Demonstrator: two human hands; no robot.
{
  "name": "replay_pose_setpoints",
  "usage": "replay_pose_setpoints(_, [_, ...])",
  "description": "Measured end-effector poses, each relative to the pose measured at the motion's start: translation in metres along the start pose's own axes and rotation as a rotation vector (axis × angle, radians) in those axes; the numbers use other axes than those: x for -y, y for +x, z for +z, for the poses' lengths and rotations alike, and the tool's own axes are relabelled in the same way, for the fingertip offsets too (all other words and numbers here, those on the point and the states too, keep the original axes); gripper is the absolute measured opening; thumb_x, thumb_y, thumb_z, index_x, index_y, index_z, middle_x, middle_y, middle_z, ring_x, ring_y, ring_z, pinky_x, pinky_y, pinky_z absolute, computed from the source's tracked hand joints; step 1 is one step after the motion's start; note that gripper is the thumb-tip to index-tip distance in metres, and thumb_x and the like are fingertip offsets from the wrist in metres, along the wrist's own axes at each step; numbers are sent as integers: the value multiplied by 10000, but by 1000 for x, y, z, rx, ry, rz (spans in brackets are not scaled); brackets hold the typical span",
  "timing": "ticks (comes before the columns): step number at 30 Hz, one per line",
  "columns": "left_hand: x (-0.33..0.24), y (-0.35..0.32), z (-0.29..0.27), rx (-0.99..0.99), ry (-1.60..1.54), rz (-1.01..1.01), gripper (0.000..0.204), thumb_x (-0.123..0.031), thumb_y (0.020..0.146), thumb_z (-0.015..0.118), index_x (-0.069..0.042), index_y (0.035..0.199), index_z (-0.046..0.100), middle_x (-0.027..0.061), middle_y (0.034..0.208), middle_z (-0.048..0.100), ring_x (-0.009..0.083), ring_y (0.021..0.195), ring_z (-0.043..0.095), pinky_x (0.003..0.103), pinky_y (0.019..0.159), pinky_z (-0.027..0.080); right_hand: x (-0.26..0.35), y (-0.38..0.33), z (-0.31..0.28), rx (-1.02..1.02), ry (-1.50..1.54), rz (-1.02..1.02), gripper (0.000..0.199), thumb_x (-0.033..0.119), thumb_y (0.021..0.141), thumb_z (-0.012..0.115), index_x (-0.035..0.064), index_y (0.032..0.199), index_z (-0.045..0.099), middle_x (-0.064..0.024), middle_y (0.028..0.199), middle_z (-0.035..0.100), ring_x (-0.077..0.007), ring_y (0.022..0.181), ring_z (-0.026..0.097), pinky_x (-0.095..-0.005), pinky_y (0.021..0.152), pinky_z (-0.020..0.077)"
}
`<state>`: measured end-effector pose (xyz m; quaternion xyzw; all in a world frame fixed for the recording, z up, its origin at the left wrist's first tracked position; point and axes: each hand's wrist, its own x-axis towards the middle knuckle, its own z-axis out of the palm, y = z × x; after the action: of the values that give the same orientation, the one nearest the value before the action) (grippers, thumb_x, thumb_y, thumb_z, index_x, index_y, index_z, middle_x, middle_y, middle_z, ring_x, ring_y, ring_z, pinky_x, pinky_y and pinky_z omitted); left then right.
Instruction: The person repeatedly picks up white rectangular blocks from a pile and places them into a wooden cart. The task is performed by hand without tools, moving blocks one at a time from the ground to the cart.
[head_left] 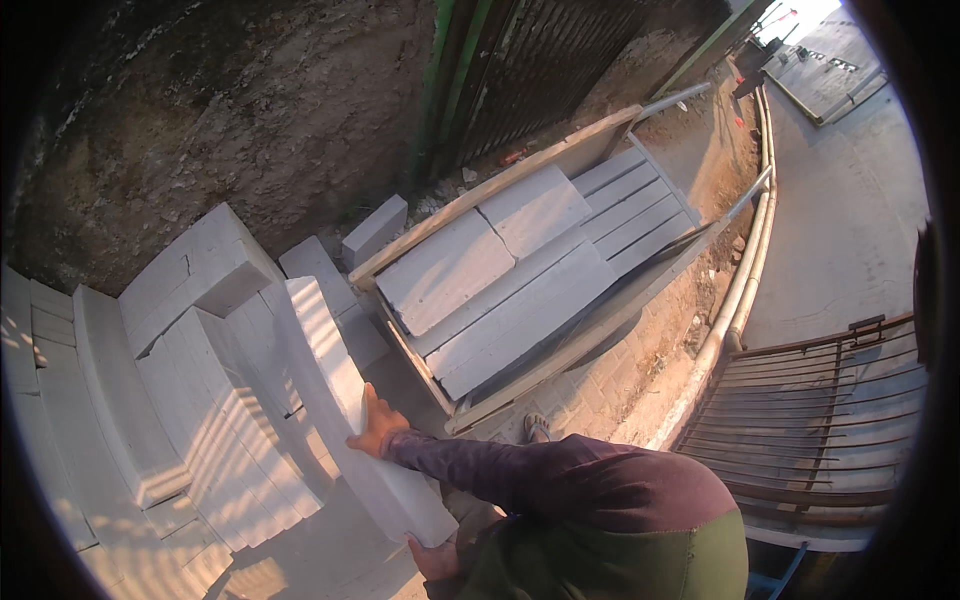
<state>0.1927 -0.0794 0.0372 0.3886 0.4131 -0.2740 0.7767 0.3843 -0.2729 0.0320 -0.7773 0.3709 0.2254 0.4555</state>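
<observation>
A long pale lightweight concrete block slants across the middle of the view, held between my two hands. My right hand, at the end of a dark purple sleeve, grips the block's side edge about halfway along. Lower down, my left hand clasps the near end, its fingers partly hidden beneath. Just beyond stands a wooden-sided handcart with slatted boards, carrying several similar pale blocks. To the left of the held block rises a stack of the same blocks, striped with sunlight.
A rough wall and a dark slatted gate with a green frame run along the back. One loose block leans by the cart. The cart's metal handles point right, towards pale pipes. A rusty metal grille lies at right.
</observation>
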Motion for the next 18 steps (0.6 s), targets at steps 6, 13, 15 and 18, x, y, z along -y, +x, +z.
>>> replay_pose_setpoints(6, [62, -24, -16, 531, 384, -431, 551, -333, 962, 546, -20, 1386, 387, 225, 1289, 538, 373, 1188, 533, 487, 977, 458, -84, -82, -155, -228, 139, -202, 1171, 442, 674, 752, 22, 1515, 55, -281, 1300, 478, -413, 1197, 514, -428, 1037, 407])
replay_pose_setpoints(13, [147, -36, 77, 216, 865, 275, 454, -372, 923, 587, 0, 1179, 546, 163, 1056, 635, 257, 931, 625, 396, 827, 487, -223, -225, -377, -433, 124, -311, 1096, 362, 636, 732, 30, 1508, 158, -259, 1323, 511, -393, 1213, 518, -409, 1053, 395])
replay_pose_setpoints(15, [180, -22, 127, 281, 934, 425, 444, -349, 915, 592, 22, 1155, 550, 147, 1045, 633, 259, 917, 610, 394, 802, 456, -268, -268, -432, -471, 101, -312, 1086, 364, 639, 728, 89, 1519, 153, -235, 1294, 534, -398, 1205, 518, -423, 1048, 396])
replay_pose_setpoints(18, [251, 6, 211, 557, 1180, 814, 466, -320, 926, 563, 72, 1176, 526, 197, 1094, 618, 331, 1038, 567, 388, 886, 428, -326, -336, -508, -532, 35, -259, 1075, 360, 637, 728, 144, 1524, 160, -210, 1299, 536, -397, 1219, 502, -446, 1046, 390])
